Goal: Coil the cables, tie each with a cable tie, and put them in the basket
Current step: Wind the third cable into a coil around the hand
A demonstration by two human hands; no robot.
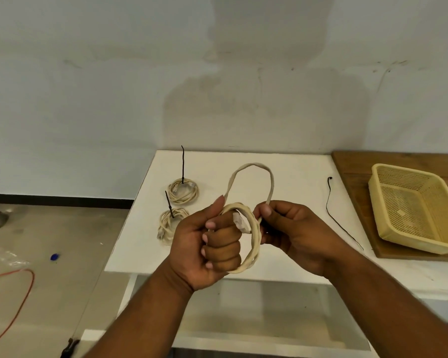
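My left hand [212,244] is closed around a coil of cream cable [254,244], held above the white table's [295,177] front edge. A clear plug shows inside the coil. My right hand [290,226] pinches the same cable where a loose loop [251,165] arches up between both hands. Two coiled cream cables lie on the table's left side, the far tied coil [183,193] and the near tied coil [170,224], each with a black cable tie sticking up. A loose black cable tie [332,210] lies to the right. The yellow basket [388,174] is tilted on a wooden board.
The wooden board [352,166] abuts the table's right side. A wall stands close behind. On the floor at left lie an orange cord [23,288], a small blue object [54,257] and clear plastic. A dark tool [69,346] lies near the bottom left.
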